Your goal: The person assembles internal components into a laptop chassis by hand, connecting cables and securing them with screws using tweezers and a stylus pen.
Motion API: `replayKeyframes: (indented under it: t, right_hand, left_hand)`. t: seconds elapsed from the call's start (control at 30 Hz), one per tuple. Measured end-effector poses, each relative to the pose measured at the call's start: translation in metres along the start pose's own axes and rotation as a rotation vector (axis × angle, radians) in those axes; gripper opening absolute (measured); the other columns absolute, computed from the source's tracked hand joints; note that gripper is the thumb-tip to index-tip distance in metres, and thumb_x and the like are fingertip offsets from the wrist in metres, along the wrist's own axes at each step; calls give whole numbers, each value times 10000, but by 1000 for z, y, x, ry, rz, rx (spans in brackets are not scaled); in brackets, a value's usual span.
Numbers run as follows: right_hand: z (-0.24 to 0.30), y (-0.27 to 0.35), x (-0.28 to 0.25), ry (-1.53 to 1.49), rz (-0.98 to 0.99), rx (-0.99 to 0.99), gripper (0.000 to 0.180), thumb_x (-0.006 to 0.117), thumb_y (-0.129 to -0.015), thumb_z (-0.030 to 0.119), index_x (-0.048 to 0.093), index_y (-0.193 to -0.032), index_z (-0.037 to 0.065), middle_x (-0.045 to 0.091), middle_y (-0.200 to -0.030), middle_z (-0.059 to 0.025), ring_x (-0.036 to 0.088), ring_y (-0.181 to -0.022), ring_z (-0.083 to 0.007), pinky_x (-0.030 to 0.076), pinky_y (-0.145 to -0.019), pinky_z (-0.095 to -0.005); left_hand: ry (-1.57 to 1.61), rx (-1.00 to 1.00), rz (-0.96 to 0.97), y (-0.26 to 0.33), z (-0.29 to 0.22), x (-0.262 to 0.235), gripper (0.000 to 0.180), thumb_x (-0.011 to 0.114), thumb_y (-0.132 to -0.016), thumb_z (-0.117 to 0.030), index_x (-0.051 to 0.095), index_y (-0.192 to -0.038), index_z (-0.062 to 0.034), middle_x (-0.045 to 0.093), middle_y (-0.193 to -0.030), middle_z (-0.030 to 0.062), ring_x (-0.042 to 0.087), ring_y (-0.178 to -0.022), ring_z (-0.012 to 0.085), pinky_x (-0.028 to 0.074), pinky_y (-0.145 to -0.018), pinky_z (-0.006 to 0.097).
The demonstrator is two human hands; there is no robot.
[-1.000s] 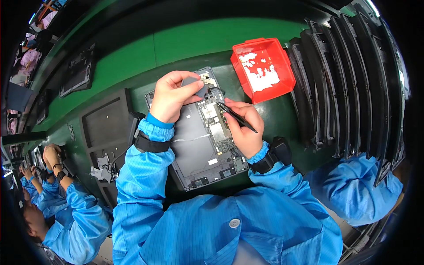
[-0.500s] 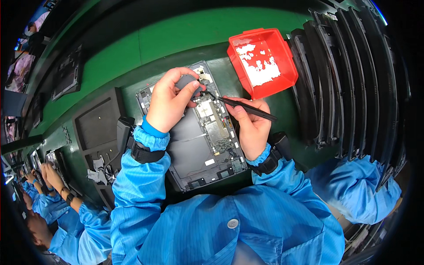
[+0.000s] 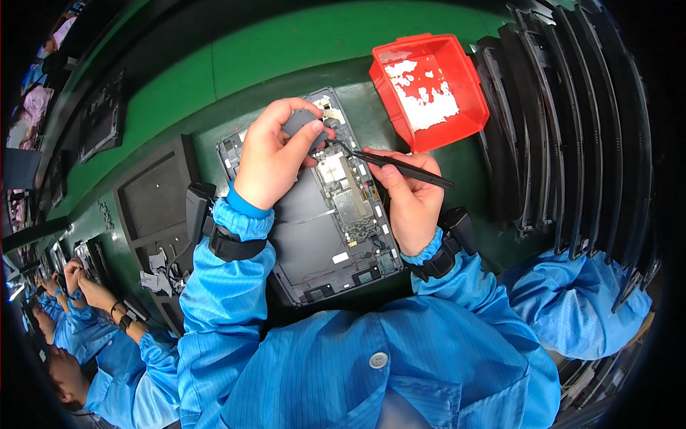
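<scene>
Red bin [image 3: 468,107]: far right on the green belt, white scraps [image 3: 426,96] inside.
Opened tablet [image 3: 314,222]: centre, back off, dark battery and circuit boards bare.
Left hand [image 3: 275,154]: pinching a small grey part [image 3: 304,123] at the tablet's far end.
Right hand [image 3: 407,200]: closed around black tweezers [image 3: 396,164], tips beside the grey part.

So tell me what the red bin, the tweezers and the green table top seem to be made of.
Red bin: likely moulded plastic, glossy, with thin, even walls of uniform colour. Tweezers, held in the right hand: dark with a matte finish, possibly coated metal or plastic; the look leaves it open. Green table top: smooth, slightly shiny, probably a rubber or vinyl mat.
</scene>
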State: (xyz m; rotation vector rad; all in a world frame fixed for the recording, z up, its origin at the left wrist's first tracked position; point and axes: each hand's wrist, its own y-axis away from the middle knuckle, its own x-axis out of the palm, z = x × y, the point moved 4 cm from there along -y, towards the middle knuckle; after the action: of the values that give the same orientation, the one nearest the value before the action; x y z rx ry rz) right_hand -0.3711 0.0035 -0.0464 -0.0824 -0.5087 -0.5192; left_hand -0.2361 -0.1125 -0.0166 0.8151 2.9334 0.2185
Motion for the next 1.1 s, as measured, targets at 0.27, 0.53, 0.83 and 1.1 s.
replayKeyframes:
  t: [0.27, 0.53, 0.83, 1.1]
  right_hand:
    - [0, -1, 0, 37, -19, 27, 118, 559, -832, -48, 457, -888, -27, 608, -997, -220, 598, -930, -195, 484, -823, -284]
    - [-1, -5, 1, 123, -66, -38, 123, 569, -822, -57, 456, -855, -22, 619, -959, -208, 611, -853, -155, 496, -737, -236]
    - [-3, -6, 0, 176, -40, -58, 127, 566, -804, -86, 459, -837, -25, 603, -970, -204, 596, -914, -171, 490, -748, -238]
    - [-1, -5, 1, 219, -7, -80, 132, 562, -803, -95, 458, -840, -24, 601, -968, -203, 594, -943, -190, 487, -788, -265]
  left_hand:
    - [-8, -18, 21, 0, 2, -1, 147, 543, -862, -45, 523, -1008, -42, 609, -895, 65, 609, -804, 109, 470, -529, 191]
    - [-65, 29, 38, 0, 4, 2, 248, 558, -832, 21, 473, -1061, -17, 623, -881, 90, 606, -809, 125, 491, -581, 206]
    - [-138, -9, -74, -4, 11, 0, 261, 613, -803, 4, 473, -1023, -9, 627, -844, 68, 603, -753, 100, 477, -555, 198]
    - [-246, 176, -123, -5, 12, 1, 229, 624, -791, 20, 498, -981, 5, 617, -863, 54, 592, -802, 88, 475, -624, 193]
